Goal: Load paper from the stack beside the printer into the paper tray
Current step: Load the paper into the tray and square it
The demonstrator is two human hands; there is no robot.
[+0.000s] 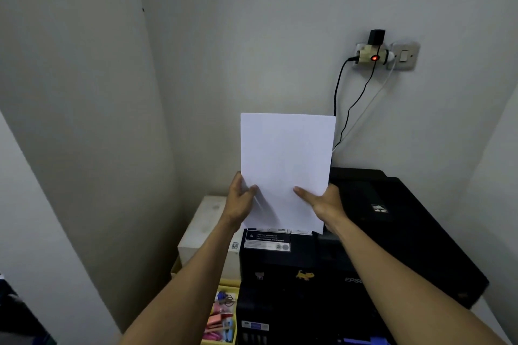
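Currently, left hand (238, 202) and right hand (325, 202) pinch paper (286, 159) upright at printer's (392, 232) 9 o'clock; tray insertion remains.

Vantage: head-worn camera, looked forward and slightly down along both forearms.
Facing: a room corner — wall socket (375, 54) high, printer (364, 238) low.
Nearness: close; paper (286, 159) filled the centre.
Overlap: single view — none shared.
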